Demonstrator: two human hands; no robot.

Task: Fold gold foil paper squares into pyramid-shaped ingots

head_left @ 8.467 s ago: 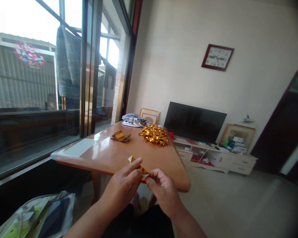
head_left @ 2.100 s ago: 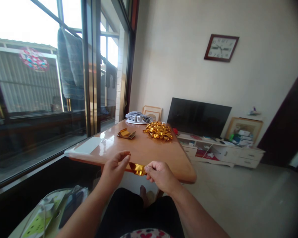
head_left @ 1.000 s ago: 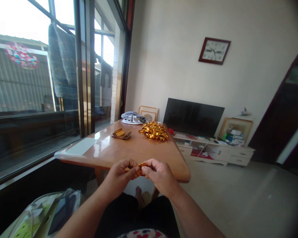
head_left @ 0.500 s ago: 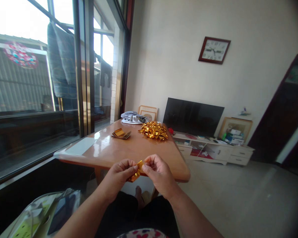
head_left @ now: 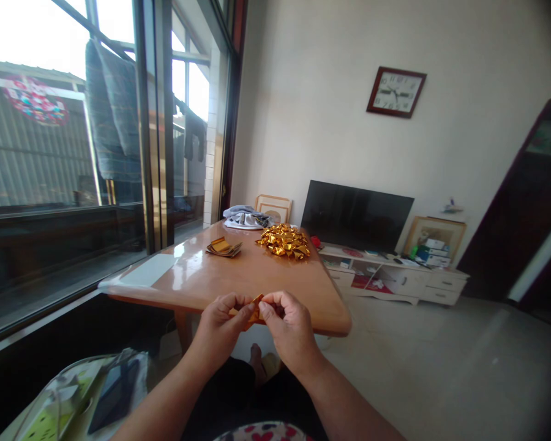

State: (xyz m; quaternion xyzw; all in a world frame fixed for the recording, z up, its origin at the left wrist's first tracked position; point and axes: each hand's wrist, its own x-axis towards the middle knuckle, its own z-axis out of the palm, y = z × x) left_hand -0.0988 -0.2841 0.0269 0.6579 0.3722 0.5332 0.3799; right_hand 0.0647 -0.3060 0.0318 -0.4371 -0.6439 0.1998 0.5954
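left hand [head_left: 223,320] + right hand [head_left: 287,324], fingers [head_left: 269,300] curled tight, pinching 1 gold foil strip [head_left: 256,312], mostly hidden. 1 foil heap [head_left: 283,241], 1 flat foil stack [head_left: 223,248] on wood table [head_left: 257,288].

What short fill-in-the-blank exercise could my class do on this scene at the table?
The left hand and right hand pinch a small piece of ____ foil.
In this view, the heap on the table lies to the ____ of the flat stack.
A clock hangs on the ____ above the television.

Missing words: gold, right, wall.
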